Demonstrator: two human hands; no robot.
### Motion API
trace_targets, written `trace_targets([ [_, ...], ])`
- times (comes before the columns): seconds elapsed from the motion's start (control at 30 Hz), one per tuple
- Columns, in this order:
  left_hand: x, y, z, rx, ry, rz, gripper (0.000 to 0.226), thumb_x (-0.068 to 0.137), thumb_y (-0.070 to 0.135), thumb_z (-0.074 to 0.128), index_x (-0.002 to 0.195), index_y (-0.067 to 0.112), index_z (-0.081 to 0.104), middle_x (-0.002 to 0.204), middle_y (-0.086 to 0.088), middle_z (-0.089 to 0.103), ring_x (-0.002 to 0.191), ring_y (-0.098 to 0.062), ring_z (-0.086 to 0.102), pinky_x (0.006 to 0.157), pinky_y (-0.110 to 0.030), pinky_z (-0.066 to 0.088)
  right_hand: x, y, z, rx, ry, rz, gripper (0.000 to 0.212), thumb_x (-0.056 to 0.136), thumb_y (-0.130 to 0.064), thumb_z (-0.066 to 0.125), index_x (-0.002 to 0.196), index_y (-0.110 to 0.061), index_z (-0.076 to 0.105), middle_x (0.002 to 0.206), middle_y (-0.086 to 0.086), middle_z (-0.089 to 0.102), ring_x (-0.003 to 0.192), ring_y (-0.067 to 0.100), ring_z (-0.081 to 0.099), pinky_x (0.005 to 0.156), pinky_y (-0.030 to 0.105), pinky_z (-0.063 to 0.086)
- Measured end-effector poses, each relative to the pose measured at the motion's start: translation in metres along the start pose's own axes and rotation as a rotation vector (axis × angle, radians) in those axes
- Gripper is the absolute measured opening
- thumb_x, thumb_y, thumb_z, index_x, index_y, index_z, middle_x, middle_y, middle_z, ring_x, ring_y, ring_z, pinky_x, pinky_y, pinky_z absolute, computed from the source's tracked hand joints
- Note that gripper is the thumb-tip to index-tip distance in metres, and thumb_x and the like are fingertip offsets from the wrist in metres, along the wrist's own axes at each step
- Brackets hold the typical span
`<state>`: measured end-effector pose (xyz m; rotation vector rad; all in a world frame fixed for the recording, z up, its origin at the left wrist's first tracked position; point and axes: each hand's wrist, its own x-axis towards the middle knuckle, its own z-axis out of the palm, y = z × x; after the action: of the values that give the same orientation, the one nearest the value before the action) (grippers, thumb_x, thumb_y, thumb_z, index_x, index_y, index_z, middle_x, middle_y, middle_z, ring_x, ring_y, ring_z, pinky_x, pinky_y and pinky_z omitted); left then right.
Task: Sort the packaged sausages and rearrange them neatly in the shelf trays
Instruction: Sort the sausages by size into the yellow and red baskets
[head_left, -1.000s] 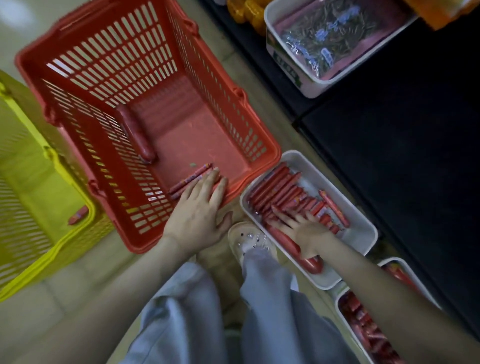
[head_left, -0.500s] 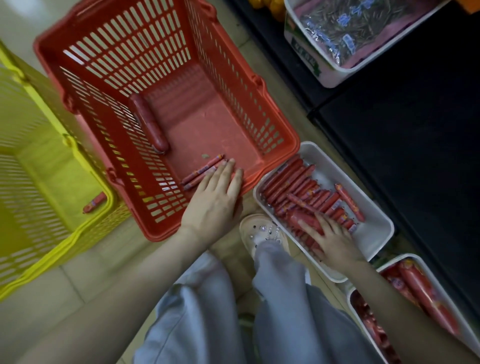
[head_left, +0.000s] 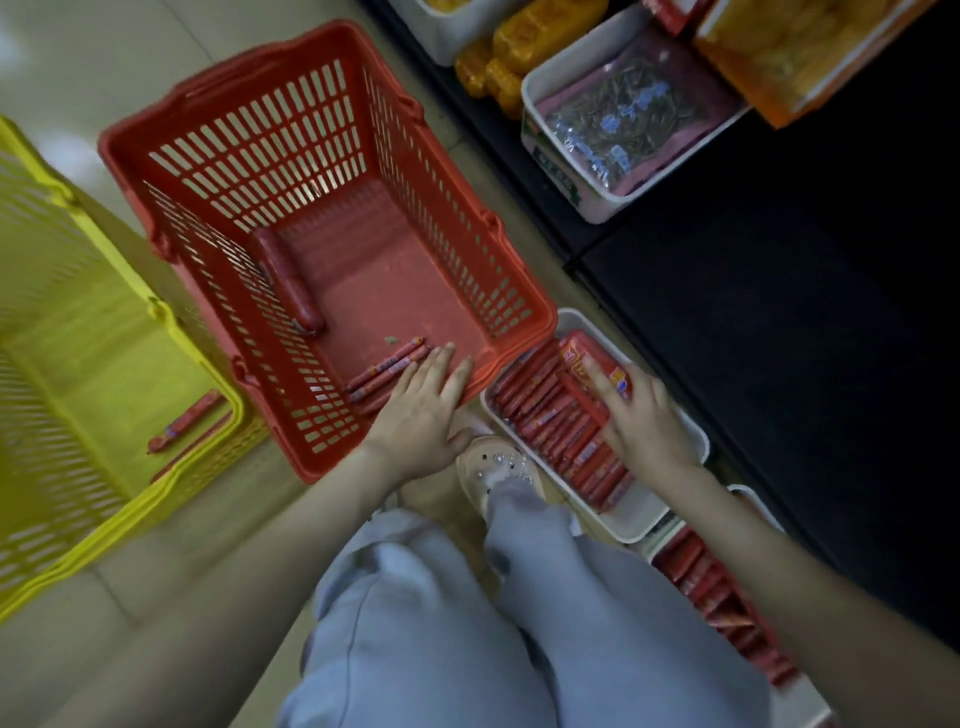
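A white tray (head_left: 696, 441) on the floor holds a row of thin red packaged sausages (head_left: 550, 415). My right hand (head_left: 641, 415) lies over the tray's far side, fingers straight, pressing on a larger red sausage pack (head_left: 582, 353). My left hand (head_left: 423, 410) rests flat on the near rim of the red basket (head_left: 457, 218), fingers straight. Inside that basket lie a thick red sausage (head_left: 288, 280) and a few thin sausages (head_left: 387, 369) just beyond my fingertips. A second white tray (head_left: 748, 496) with more red sausages (head_left: 717, 597) sits at the lower right.
A yellow basket (head_left: 171, 322) at the left holds two thin sausages (head_left: 184, 421). Dark shelving (head_left: 779, 312) runs along the right, with a white tray of pink snack packs (head_left: 618, 114) and orange packs (head_left: 514, 47). My knees (head_left: 467, 623) and a pale shoe (head_left: 493, 467) fill the foreground.
My right hand moved from the tray's near side to its far side. The sausages in the tray now lie in a tidy row. My left hand stayed on the basket rim.
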<state>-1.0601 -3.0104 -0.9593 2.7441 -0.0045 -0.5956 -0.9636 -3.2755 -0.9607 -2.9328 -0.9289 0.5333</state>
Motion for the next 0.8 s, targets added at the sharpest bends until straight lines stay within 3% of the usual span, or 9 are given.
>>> trace_targets([
  [0.1,-0.008,-0.011,-0.015,-0.043,0.068,-0.029,0.092,0.081,0.069,0.021,0.149,0.008,0.027,0.156,-0.02,0.02,0.144,-0.034,0.021,0.118,-0.046,0.015,-0.001,-0.015,-0.036,0.031,0.197,-0.02,0.102,0.069,-0.003,0.072,0.149,-0.031,0.017,0.122,0.027,0.048,0.095,0.042,0.051,0.073,0.052,0.052],
  [0.17,-0.014,-0.03,-0.03,-0.094,0.186,-0.076,0.08,0.086,0.06,0.031,0.142,0.004,0.042,0.148,-0.025,0.035,0.135,-0.04,0.037,0.112,-0.051,0.029,0.004,-0.03,-0.057,0.069,0.301,-0.082,0.1,0.073,-0.003,0.071,0.149,-0.034,0.014,0.125,0.025,0.047,0.1,0.04,0.048,0.075,0.05,0.051],
  [0.27,-0.025,-0.074,-0.057,-0.034,0.396,-0.201,0.063,0.086,0.038,0.052,0.138,0.002,0.046,0.145,-0.027,0.039,0.134,-0.042,0.038,0.111,-0.055,0.029,0.027,-0.067,-0.082,0.169,0.36,-0.186,0.095,0.076,-0.006,0.067,0.149,-0.036,0.015,0.13,0.019,0.043,0.108,0.033,0.042,0.082,0.044,0.049],
  [0.37,-0.033,-0.129,-0.075,0.008,0.531,-0.389,0.06,0.083,0.027,0.057,0.138,0.004,0.047,0.146,-0.027,0.036,0.137,-0.042,0.032,0.112,-0.056,0.021,0.069,-0.111,-0.097,0.412,0.176,-0.246,0.092,0.079,-0.011,0.063,0.15,-0.041,0.014,0.131,0.006,0.043,0.115,0.021,0.044,0.095,0.03,0.042],
  [0.47,-0.033,-0.176,-0.085,-0.002,0.52,-0.566,0.067,0.083,0.033,0.056,0.142,0.005,0.042,0.15,-0.028,0.029,0.141,-0.041,0.024,0.113,-0.057,0.016,0.125,-0.159,-0.083,0.631,-0.105,-0.203,0.086,0.079,-0.011,0.065,0.149,-0.036,0.022,0.134,-0.002,0.048,0.11,0.008,0.051,0.087,0.013,0.036],
  [0.53,-0.031,-0.2,-0.083,-0.02,0.446,-0.622,0.075,0.086,0.039,0.06,0.148,0.009,0.032,0.155,-0.025,0.019,0.145,-0.038,0.014,0.115,-0.056,0.01,0.164,-0.19,-0.056,0.673,-0.199,-0.163,0.083,0.078,-0.009,0.067,0.148,-0.028,0.028,0.134,0.003,0.052,0.106,0.012,0.055,0.084,0.017,0.037],
  [0.6,-0.027,-0.214,-0.071,-0.014,0.401,-0.63,0.077,0.088,0.048,0.049,0.151,0.012,0.022,0.158,-0.021,0.011,0.147,-0.034,0.008,0.116,-0.054,0.008,0.199,-0.218,-0.023,0.631,-0.275,-0.161,0.085,0.077,-0.009,0.068,0.149,-0.023,0.027,0.137,0.007,0.052,0.112,0.02,0.055,0.09,0.024,0.041],
  [0.67,-0.025,-0.22,-0.058,-0.025,0.424,-0.594,0.075,0.085,0.05,0.035,0.149,0.009,0.03,0.156,-0.02,0.021,0.144,-0.038,0.021,0.113,-0.056,0.02,0.233,-0.241,0.01,0.586,-0.303,-0.137,0.086,0.077,-0.01,0.069,0.15,-0.018,0.025,0.141,0.01,0.047,0.122,0.025,0.05,0.099,0.028,0.038],
  [0.8,-0.016,-0.226,-0.046,-0.022,0.549,-0.55,0.071,0.081,0.044,0.038,0.141,0.006,0.045,0.151,-0.018,0.035,0.137,-0.039,0.035,0.105,-0.059,0.031,0.291,-0.277,0.062,0.509,-0.246,-0.173,0.082,0.083,-0.007,0.065,0.15,-0.004,0.017,0.149,0.021,0.033,0.137,0.031,0.034,0.107,0.025,0.025],
])
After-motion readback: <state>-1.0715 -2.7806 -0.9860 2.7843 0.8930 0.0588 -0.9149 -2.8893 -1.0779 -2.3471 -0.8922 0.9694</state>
